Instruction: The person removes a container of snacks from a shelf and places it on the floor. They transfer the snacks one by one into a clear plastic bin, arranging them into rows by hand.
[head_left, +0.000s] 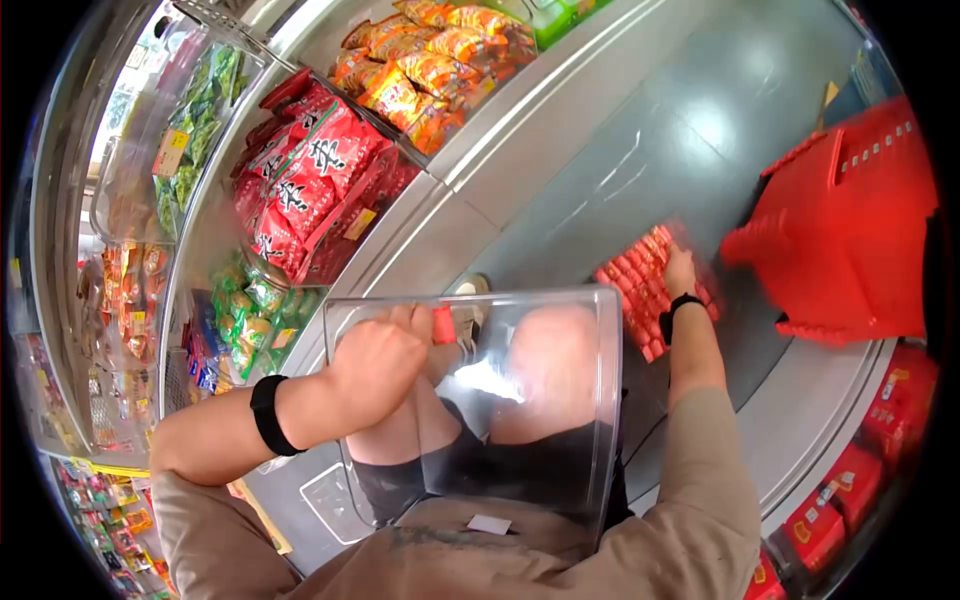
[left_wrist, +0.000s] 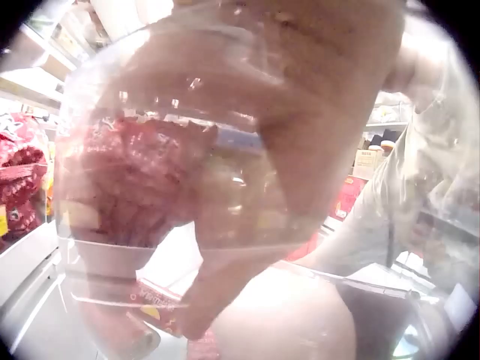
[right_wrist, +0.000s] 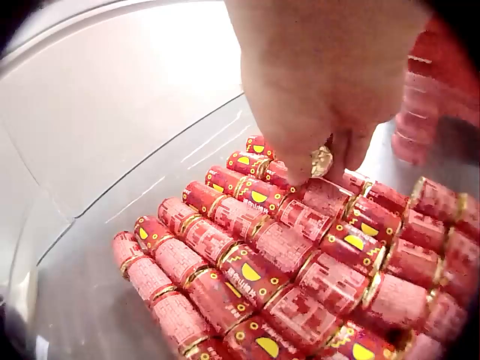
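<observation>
A clear plastic box [head_left: 606,420] sits over the person's lap. At its far left part the left hand [head_left: 380,365] is bent, with a small red roll [head_left: 443,325] at its fingertips; the left wrist view shows this roll [left_wrist: 159,304] pinched between thumb and finger, seen through clear plastic. Out on the floor to the right, the right hand [head_left: 680,272] reaches down to rows of red rolls [head_left: 635,285]. In the right wrist view its fingers pinch a roll with a gold end [right_wrist: 322,161] at the far edge of the rows [right_wrist: 281,247].
Red bags [head_left: 310,180], orange packets [head_left: 430,60] and green packets [head_left: 250,320] fill shelf bins at the left. A red basket-like container [head_left: 850,230] stands right of the rolls, with red boxes [head_left: 850,480] below it. The grey floor [head_left: 560,225] runs between the shelves.
</observation>
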